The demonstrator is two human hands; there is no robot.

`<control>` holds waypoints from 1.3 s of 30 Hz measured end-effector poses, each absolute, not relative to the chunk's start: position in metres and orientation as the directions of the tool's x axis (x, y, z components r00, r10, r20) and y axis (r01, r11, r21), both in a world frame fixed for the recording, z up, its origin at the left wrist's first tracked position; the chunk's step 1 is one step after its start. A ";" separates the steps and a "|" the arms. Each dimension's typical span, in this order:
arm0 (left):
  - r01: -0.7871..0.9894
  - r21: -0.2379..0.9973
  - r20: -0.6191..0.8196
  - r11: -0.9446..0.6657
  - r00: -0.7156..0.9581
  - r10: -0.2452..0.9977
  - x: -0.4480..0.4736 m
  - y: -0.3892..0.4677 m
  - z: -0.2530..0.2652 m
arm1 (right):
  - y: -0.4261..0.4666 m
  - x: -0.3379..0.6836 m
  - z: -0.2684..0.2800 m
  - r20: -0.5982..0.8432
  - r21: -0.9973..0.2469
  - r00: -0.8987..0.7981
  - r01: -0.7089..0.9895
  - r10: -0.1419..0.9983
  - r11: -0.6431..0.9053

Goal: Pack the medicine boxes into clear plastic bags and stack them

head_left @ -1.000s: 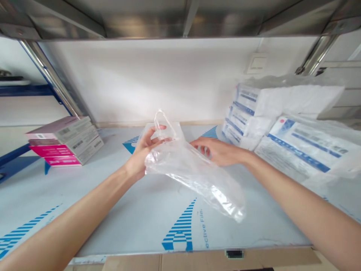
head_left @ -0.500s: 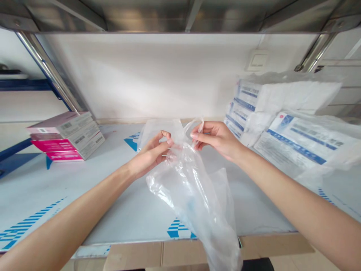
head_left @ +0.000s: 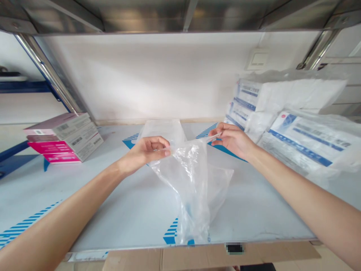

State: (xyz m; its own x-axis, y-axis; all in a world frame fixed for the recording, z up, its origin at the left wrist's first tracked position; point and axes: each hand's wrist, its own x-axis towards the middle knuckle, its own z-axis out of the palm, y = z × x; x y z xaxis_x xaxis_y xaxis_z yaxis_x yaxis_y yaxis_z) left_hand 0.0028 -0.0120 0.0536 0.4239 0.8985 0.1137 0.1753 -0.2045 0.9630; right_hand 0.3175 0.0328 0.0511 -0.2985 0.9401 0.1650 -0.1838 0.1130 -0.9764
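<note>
A clear plastic bag (head_left: 189,177) is stretched between my two hands, its body hanging down toward the table's front edge. My left hand (head_left: 149,152) pinches the bag's upper left edge between thumb and fingers. With its fingertips, my right hand (head_left: 231,138) grips the upper right corner, which is pulled taut and narrow. Behind my left hand, another sheet or bag of translucent plastic (head_left: 162,130) lies flat on the table (head_left: 121,210). Whether the two pieces of plastic are joined I cannot tell.
Pink and white boxes (head_left: 66,139) are stacked at the left. Plastic-wrapped white packs with blue print (head_left: 310,139) stand at the right. A metal shelf (head_left: 146,17) runs overhead, and a wall with a switch (head_left: 258,59) is behind. Cardboard (head_left: 135,259) shows below the front edge.
My hands have moved apart, the right one to the right. The bag, bunched before, is now spread between them, and its lower end has risen from below the table edge.
</note>
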 end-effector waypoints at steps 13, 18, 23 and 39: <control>0.422 0.864 -0.009 -0.275 0.558 0.830 -0.015 -0.011 0.070 | 0.029 0.331 0.056 0.267 -0.940 -0.239 -0.279 0.934 0.197; 0.383 0.845 0.095 -0.373 0.580 0.809 -0.019 -0.015 0.078 | 0.030 0.335 0.059 0.299 -0.945 -0.176 -0.194 0.938 0.265; 0.221 0.967 0.004 -0.130 0.493 0.870 -0.023 -0.009 0.072 | 0.032 0.334 0.056 0.322 -0.937 -0.123 -0.182 0.939 0.298; 0.014 0.961 0.268 -0.277 0.211 0.940 0.008 -0.009 0.046 | -0.005 0.293 0.049 0.344 -0.717 -0.443 0.446 0.828 0.536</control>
State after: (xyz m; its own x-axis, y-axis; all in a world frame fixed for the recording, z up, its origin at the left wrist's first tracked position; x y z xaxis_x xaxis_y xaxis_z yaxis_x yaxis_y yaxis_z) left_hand 0.0082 -0.0092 0.0462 0.2111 0.9400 0.2678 0.0137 -0.2768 0.9608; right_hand 0.2932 -0.0052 0.0489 -0.4427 0.8282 0.3437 0.4458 0.5358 -0.7171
